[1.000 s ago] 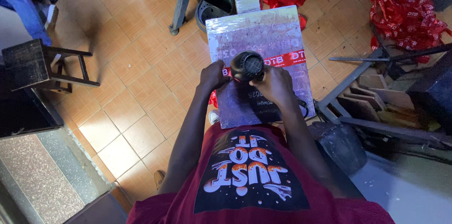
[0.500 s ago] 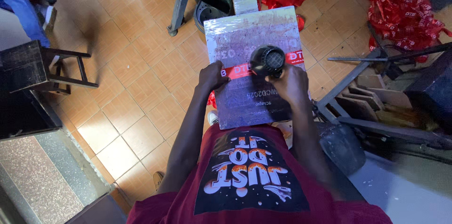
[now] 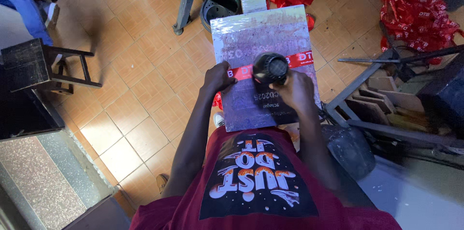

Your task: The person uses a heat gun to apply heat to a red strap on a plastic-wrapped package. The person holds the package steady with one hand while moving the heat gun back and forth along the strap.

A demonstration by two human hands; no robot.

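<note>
Head view, I note left to right: left hand (image 3: 218,77) pressed flat on red ribbon band (image 3: 241,72) across plastic-wrapped rectangular panel (image 3: 263,41) on my lap; right hand (image 3: 296,90) gripping black round heat gun (image 3: 270,68) over ribbon.

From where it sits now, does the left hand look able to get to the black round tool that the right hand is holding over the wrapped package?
Probably yes. The left hand rests on the red tape of the wrapped package, just beside the black round tool gripped by the right hand; nothing lies between them.
</note>
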